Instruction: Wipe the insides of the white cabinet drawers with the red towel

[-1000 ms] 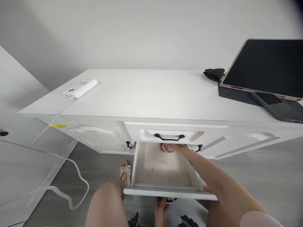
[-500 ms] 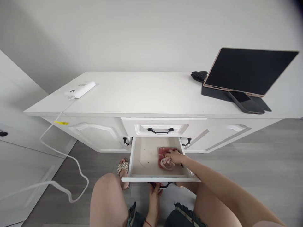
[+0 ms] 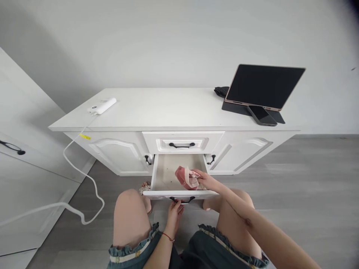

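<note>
A white lower drawer stands pulled out of the cabinet. My left hand has its fingers wrapped round the black handle on the drawer's front. Over the drawer's right side, my right hand grips a crumpled pink and white cloth. The cloth is bunched up, with its pink end raised toward the left. My fingers hide part of its right side. Small dark specks lie on the drawer's bottom.
The shut upper drawer sits just above. On the white cabinet top are a tablet on a stand, a phone, a black folded item and a white power bank. Its white cable hangs at the left.
My right hand has lifted the cloth up from the drawer's bottom, where it lay spread flatter. My left hand stays on the handle. The view has shifted somewhat.
</note>
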A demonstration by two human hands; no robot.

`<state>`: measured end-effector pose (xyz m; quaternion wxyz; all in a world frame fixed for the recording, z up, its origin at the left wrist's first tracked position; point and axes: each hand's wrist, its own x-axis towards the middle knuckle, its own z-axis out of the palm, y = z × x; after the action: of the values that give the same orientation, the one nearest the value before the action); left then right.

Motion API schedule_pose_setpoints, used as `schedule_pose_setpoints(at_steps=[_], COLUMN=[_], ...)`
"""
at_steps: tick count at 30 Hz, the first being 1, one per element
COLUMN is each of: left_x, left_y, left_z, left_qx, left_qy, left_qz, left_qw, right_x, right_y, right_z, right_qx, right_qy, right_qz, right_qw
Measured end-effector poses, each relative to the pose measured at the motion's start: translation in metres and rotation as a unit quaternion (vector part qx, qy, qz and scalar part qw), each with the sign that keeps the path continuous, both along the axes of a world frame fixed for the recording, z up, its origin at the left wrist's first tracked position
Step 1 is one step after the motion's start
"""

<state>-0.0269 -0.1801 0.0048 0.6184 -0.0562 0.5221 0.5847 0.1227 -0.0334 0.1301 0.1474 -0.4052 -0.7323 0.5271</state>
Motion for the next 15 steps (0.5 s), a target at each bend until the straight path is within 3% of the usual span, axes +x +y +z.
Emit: schedule_pose_setpoints(at_steps=[3, 5, 7, 10, 13, 15], left_x=[-0.003, -0.005, -0.006, -0.007, -0.007, -0.006], left_y=[-0.003, -0.004, -0.005, -0.006, -0.007, -0.009], left_z=[-0.001, -0.002, -0.002, -0.004, -0.006, -0.006], left_qx=[0.034, 0.035, 0.036, 0.04, 0.052, 0.056], left_qy=[0.016, 0.029, 0.036, 0.038, 0.034, 0.034], left_qz=[-0.026, -0.027, -0.023, -0.018, -0.014, -0.009], left_qw=[0.999, 0.999, 0.998, 0.998, 0.998, 0.998], right_x=[0.022, 0.036, 0.046, 0.048, 0.035, 0.018], right_y=[-0.028, -0.055, -0.083, -0.114, -0.126, -0.125], right_z=[0.033, 0.04, 0.029, -0.009, -0.04, -0.046], right_qx=[0.115, 0.201, 0.262, 0.311, 0.312, 0.304], right_qy=[-0.013, -0.066, -0.108, -0.156, -0.191, -0.196], right_qz=[-0.022, -0.061, -0.096, -0.128, -0.124, -0.115], right_qw=[0.993, 0.975, 0.954, 0.929, 0.922, 0.925])
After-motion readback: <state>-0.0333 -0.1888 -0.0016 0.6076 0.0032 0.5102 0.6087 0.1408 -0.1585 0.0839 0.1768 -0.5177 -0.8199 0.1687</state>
